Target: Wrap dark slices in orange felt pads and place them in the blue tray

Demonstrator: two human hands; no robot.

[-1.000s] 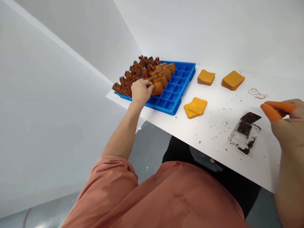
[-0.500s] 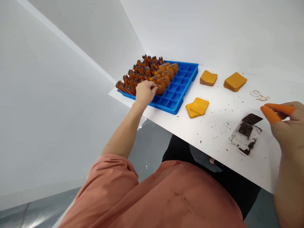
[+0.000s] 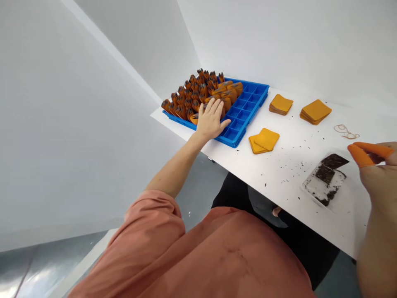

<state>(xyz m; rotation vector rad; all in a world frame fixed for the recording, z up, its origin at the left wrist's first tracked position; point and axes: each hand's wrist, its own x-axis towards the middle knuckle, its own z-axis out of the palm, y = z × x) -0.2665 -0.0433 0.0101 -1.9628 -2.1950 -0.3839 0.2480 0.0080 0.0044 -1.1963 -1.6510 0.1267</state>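
My left hand [image 3: 211, 121] lies palm down with fingers spread over the orange folded pieces [image 3: 228, 96] in the front of a blue compartment tray [image 3: 240, 134]. Nothing shows in its grasp, and the pieces under the palm are hidden. At the right edge, my right hand [image 3: 376, 159] wears orange finger covers. Its thumb and forefinger tips come together in a pinch; anything between them is too small or hidden to make out. Just left of it stands a clear shallow box [image 3: 310, 188] with dark brown flaky sheets [image 3: 335, 161].
Two stacks of orange square sheets, a smaller stack [image 3: 281, 104] and a larger stack [image 3: 315, 111], lie at the back. Nearer is a fanned yellow-orange pile [image 3: 264, 140]. A thin tan loop of cord [image 3: 345, 131] and dark crumbs lie on the white table [image 3: 288, 149].
My left hand has gone from pinching at a piece in the tray to lying flat with spread fingers. The right hand keeps its pinch. The whole view has shifted slightly.
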